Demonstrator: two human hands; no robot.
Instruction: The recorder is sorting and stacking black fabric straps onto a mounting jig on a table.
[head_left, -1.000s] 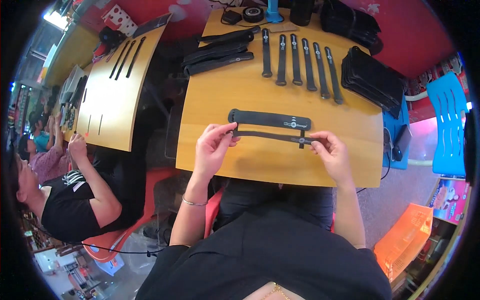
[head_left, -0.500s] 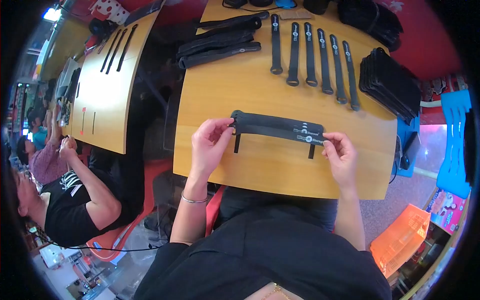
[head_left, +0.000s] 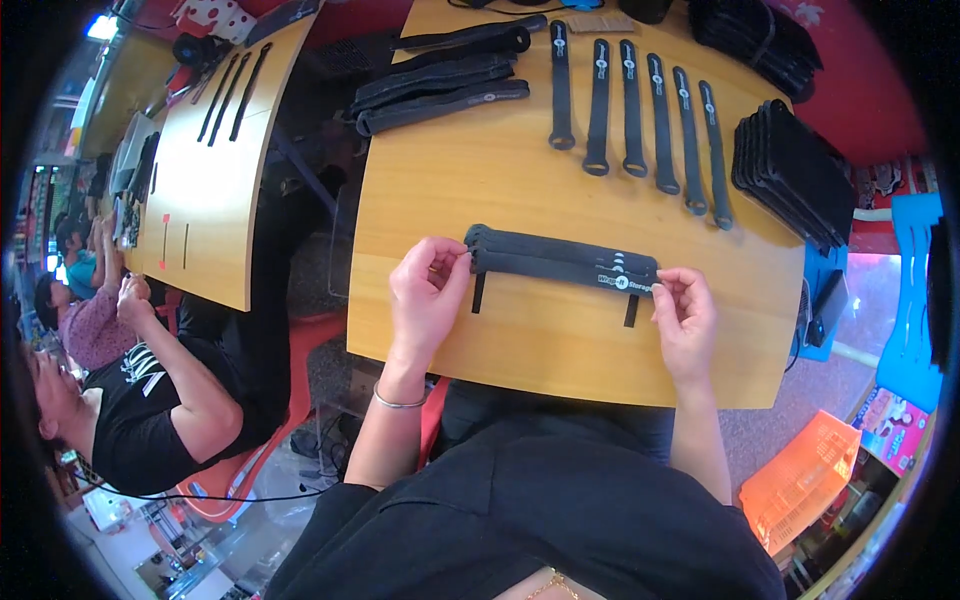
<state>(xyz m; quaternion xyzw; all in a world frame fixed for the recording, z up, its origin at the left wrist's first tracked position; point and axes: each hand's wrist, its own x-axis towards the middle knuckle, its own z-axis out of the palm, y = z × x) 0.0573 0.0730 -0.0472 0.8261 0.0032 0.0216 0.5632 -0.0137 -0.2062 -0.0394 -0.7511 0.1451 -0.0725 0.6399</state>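
Observation:
A stack of overlapping black straps [head_left: 550,258] lies crosswise near the front of the wooden table. White printing shows at its right end, and round loops sit at its left end. My left hand [head_left: 428,290] pinches the loop end between thumb and fingertips. At the opposite end, my right hand [head_left: 686,318] pinches the corner of the front strap. Two narrow black strips, a left one [head_left: 477,294] and a right one [head_left: 630,311], stick out from beneath the stack towards me.
Several single straps [head_left: 597,110] lie in a row behind the stack. Bundled straps [head_left: 440,95] are at the back left, and a pile of black folded pieces [head_left: 790,175] stands at the right edge. A co-worker [head_left: 160,400] sits left at another table [head_left: 215,210]. An orange basket [head_left: 800,480] stands lower right.
The front strap now lies more evenly over the one behind, whose printing shows only as slivers. Both hands still pinch the ends. The whole view has shifted slightly.

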